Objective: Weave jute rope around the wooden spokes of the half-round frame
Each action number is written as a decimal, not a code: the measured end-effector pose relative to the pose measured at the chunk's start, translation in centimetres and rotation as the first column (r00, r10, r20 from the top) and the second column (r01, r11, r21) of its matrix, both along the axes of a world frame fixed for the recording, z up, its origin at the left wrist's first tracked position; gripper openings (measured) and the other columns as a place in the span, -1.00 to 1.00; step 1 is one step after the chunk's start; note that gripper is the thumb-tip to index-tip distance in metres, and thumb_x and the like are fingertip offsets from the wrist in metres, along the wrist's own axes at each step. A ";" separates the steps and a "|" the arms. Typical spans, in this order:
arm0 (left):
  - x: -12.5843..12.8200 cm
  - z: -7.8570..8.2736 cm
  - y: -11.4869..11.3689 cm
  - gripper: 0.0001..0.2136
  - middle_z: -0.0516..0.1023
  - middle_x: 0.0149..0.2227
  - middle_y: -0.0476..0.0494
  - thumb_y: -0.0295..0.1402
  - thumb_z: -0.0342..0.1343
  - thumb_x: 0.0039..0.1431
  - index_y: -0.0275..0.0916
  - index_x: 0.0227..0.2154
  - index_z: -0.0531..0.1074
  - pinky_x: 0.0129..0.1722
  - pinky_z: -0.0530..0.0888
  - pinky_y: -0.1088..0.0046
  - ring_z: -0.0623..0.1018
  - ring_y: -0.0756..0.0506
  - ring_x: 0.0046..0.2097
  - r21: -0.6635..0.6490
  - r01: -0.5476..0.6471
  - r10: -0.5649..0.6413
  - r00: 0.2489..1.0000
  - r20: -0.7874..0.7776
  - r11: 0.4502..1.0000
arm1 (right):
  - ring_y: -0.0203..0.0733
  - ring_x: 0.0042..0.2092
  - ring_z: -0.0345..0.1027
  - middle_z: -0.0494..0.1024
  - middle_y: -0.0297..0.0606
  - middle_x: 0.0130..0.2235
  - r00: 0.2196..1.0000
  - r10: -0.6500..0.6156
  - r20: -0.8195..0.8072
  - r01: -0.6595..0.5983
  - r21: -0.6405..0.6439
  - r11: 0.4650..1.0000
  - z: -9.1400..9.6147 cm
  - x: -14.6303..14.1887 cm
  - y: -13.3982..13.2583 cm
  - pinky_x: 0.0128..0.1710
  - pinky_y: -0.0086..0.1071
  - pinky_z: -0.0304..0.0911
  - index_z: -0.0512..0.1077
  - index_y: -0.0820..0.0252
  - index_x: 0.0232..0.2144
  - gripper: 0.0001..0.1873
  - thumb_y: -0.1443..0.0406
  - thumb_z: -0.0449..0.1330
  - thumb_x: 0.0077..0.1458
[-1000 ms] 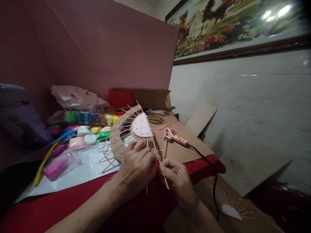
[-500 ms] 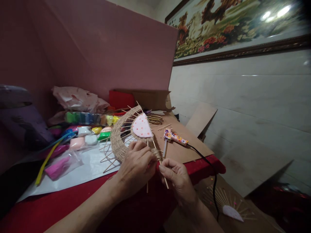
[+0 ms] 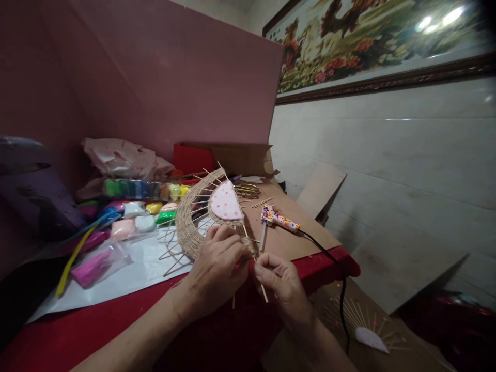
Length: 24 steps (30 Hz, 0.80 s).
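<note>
At the worktop's near edge, my left hand (image 3: 217,268) and right hand (image 3: 281,284) pinch twine on a half-woven fan basket (image 3: 201,217); outer skewer spokes remain bare.

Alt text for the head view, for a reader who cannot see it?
Two bare hands, left hand and right hand, pinch the lower edge of a half-round woven fan with stick spokes and a pink dotted centre. A spotted glue gun lies on cardboard beside it.

left hand (image 3: 217,271) curled, right hand (image 3: 281,281) pinching, fingertips meeting
</note>
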State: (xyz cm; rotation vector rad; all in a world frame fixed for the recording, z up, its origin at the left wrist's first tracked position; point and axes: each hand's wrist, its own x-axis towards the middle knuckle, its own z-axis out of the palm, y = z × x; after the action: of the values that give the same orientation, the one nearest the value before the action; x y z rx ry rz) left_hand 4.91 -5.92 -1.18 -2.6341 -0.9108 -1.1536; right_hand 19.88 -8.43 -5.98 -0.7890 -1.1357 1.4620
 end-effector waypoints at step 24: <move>-0.7 0.5 -0.4 -0.75 0.37 -0.54 -0.04 -0.56 0.01 0.00 -0.09 -0.39 0.52 -0.27 0.21 0.25 0.28 -0.09 -0.34 0.036 0.027 -0.027 1.000 -0.002 0.999 | -0.49 -0.66 -0.03 0.22 -0.50 -0.69 1.000 -0.007 0.011 0.007 -0.005 1.000 0.0 0.0 0.0 -0.66 -0.54 -0.13 0.25 0.22 -0.57 -0.70 0.16 0.24 -0.06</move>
State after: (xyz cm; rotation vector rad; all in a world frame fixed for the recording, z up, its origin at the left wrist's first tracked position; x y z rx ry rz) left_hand 4.24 -6.27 -0.70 -2.6260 -0.8486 -1.1625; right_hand 19.88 -8.46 -5.98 -0.8053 -1.1370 1.4563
